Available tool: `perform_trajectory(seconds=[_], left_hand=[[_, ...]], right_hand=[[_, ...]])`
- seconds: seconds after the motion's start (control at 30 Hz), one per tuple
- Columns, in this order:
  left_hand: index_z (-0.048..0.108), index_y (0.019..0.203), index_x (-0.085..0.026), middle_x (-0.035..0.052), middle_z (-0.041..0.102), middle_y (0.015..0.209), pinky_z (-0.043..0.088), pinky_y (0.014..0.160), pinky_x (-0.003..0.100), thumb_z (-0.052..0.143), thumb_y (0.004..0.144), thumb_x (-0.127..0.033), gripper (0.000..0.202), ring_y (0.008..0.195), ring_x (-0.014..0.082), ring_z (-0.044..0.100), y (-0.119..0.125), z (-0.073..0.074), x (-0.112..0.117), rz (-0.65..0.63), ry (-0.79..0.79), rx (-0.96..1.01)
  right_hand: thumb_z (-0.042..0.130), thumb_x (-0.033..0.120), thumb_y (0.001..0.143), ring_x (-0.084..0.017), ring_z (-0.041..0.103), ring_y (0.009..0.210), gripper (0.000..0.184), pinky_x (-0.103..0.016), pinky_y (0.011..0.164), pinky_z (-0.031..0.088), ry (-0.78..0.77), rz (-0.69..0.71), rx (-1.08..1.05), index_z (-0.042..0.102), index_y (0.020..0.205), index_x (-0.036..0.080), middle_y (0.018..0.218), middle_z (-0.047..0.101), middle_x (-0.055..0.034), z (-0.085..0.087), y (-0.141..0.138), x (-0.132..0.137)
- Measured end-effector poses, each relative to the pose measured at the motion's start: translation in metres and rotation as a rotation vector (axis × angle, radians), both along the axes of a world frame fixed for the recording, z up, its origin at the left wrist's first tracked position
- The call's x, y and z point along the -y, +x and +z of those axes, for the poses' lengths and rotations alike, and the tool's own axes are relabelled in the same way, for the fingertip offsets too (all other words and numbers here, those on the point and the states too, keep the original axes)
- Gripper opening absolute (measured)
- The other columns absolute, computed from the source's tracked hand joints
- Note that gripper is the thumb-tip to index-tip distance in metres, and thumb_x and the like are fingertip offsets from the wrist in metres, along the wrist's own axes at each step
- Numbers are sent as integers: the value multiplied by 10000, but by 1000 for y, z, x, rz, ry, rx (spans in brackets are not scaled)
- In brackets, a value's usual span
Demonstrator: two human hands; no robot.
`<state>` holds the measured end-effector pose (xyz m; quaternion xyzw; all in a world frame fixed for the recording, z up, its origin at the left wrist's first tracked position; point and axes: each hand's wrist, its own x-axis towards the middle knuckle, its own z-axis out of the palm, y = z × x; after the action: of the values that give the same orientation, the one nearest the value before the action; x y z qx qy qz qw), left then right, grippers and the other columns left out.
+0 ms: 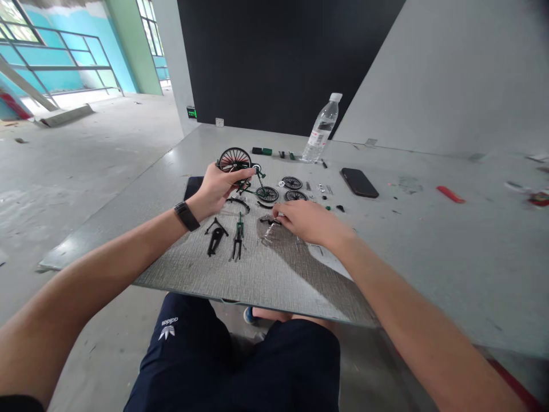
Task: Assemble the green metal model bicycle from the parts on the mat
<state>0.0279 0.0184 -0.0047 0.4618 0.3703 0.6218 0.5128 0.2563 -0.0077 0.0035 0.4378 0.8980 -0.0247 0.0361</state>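
My left hand is closed around a small model bicycle with a green frame, black spoked wheels and some red at the large wheel. It is held just above the table, thumb across the frame. My right hand reaches low over the mat, thumb and fingers pinched at the end of a small black bicycle part. Clear plastic lies under this part. Nearer me rest a green and black fork and a black chain-guard-like piece. Two loose spoked wheels lie beyond my right hand, beside curved black fenders.
A water bottle stands at the back of the table. A dark phone lies to the right, with a red object farther out. Small black and green pieces line the back. The table's front edge is above my knees.
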Motion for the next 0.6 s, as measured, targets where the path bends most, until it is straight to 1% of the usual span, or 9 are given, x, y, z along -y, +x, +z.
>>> perform_trajectory(seconds=[0.17, 0.23, 0.37, 0.47, 0.6], left_hand=[[703, 742, -137, 65, 709, 821, 521, 696, 291, 942, 594, -252, 303, 772, 160, 648, 1, 1, 1, -11, 11, 7], [699, 737, -141, 65, 710, 821, 515, 685, 289, 941, 595, -251, 301, 770, 161, 647, 1, 1, 2, -8, 10, 6], [705, 736, -134, 67, 705, 814, 511, 687, 287, 938, 601, -241, 290, 762, 154, 640, 1, 2, 3, -10, 9, 12], [701, 731, -137, 67, 704, 810, 514, 692, 294, 935, 601, -236, 286, 755, 155, 636, 1, 2, 3, -12, 6, 12], [694, 727, -145, 64, 704, 812, 516, 687, 292, 935, 599, -247, 291, 755, 158, 636, 1, 2, 2, -3, 17, 3]], right_hand=[[395, 257, 1021, -212, 649, 791, 255, -322, 601, 356, -5, -13, -3, 644, 1068, 225, 979, 740, -84, 0, 1, 0], [404, 264, 1020, -216, 655, 800, 256, -323, 604, 368, 0, -15, -17, 646, 1096, 228, 989, 744, -84, 1, 3, 0], [412, 257, 1017, -220, 675, 830, 297, -322, 615, 405, 18, -22, -43, 649, 1195, 242, 1072, 752, -78, 5, 7, 0], [428, 245, 1011, -229, 689, 863, 315, -328, 632, 434, 3, -15, -29, 663, 1219, 239, 1109, 754, -88, 8, 7, 0], [446, 260, 1008, -239, 702, 903, 328, -333, 661, 466, -14, -11, -23, 672, 1246, 253, 1146, 753, -90, 7, 6, 0]])
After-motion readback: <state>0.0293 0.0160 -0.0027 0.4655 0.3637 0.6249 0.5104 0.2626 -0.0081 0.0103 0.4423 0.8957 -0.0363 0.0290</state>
